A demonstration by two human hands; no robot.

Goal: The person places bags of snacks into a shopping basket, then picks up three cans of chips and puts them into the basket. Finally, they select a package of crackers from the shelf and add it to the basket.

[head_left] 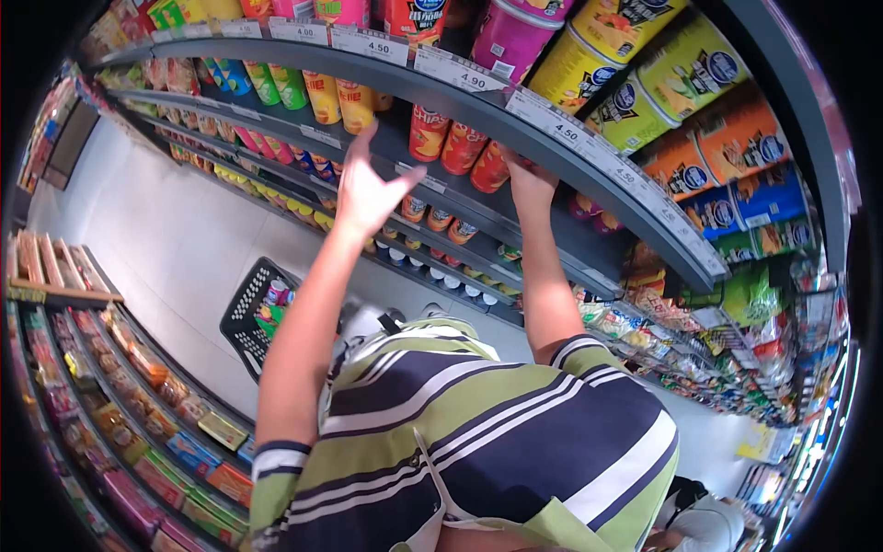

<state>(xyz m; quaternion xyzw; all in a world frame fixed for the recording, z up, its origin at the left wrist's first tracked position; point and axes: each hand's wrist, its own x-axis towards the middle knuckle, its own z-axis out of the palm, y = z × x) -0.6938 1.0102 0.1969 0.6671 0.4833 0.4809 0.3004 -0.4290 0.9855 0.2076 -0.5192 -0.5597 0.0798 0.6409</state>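
My left hand [372, 191] is raised in front of the shelf, its thumb and fingers spread apart with nothing between them. Its fingertips overlap the lower end of a yellow chip can [355, 107]. To the right of that stand several red chip cans [428, 136] in a row. My right hand [533, 182] reaches in under the upper shelf, right beside the rightmost red chip can [490, 169]. Most of its fingers are hidden by the shelf edge and the can, so I cannot tell whether they grip it.
The upper shelf's edge [441, 78] carries price tags and curves above both hands. Large purple [508, 41] and yellow tubs [570, 69] stand on it. A black basket [241, 308] with some goods sits on the floor at left. Another person [704, 524] is at the lower right.
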